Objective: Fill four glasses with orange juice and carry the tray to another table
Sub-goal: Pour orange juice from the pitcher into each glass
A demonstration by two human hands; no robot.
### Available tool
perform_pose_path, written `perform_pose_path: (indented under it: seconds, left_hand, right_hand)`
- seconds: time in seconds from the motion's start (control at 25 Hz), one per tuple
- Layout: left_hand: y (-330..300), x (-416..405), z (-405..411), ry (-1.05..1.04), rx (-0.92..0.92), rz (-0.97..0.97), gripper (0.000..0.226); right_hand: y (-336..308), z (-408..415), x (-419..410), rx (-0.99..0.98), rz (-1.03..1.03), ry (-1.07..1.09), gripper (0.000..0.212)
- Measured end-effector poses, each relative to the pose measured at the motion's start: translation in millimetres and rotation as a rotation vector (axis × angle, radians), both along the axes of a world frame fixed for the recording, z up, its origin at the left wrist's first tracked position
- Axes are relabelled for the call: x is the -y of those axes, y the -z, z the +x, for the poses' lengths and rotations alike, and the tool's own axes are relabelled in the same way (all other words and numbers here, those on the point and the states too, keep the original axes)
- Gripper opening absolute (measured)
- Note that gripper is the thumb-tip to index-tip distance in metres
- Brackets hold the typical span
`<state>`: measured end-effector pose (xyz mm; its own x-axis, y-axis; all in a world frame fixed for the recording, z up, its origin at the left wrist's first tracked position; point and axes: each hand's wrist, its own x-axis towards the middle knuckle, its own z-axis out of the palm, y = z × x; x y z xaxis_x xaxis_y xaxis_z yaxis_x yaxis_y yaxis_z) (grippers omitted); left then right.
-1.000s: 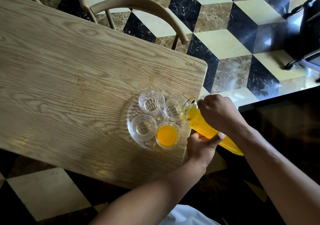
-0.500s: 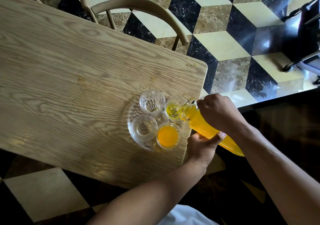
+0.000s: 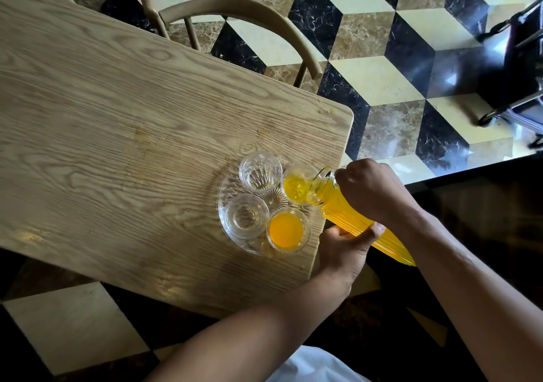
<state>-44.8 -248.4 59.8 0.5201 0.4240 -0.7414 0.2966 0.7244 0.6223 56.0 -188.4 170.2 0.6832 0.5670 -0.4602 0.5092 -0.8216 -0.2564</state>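
The head view looked down on a wooden table (image 3: 117,134) with a round clear glass tray (image 3: 227,228) near its right end. The right hand (image 3: 371,189) came in from the lower right, its fingers curled over the neck of a ribbed glass bottle (image 3: 352,217) full of orange juice, knuckles up. The left hand (image 3: 345,249) reached up from below, cupped under the bottle's body, thumb pressed against its side. The bottle lay steeply tilted, its mouth lowered to the rim of the far right glass (image 3: 296,186), and juice was running into that glass, which was partly filled. The near right glass (image 3: 287,230) stood just beside it on the tray, full of orange juice nearly to the brim. The far left glass (image 3: 260,171) and the near left glass (image 3: 246,216) stood on the same tray, clear, with no juice in them. All four glasses stood upright and close together. No label, brand or writing could be read on the bottle, glasses or tray. A curved wooden chair back (image 3: 244,6) stood against the far edge of the table, over a floor (image 3: 390,76) tiled in black, cream and brown.
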Motion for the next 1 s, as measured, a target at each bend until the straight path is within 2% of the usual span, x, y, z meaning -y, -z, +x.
perform_pose_path:
  seconds: [1.0]
  left_hand:
    - [1.5,-4.5,-6.0,0.042,-0.009,0.001,0.088]
  right_hand:
    - [6.8,1.3,0.2,0.053,-0.072,-0.112,0.037]
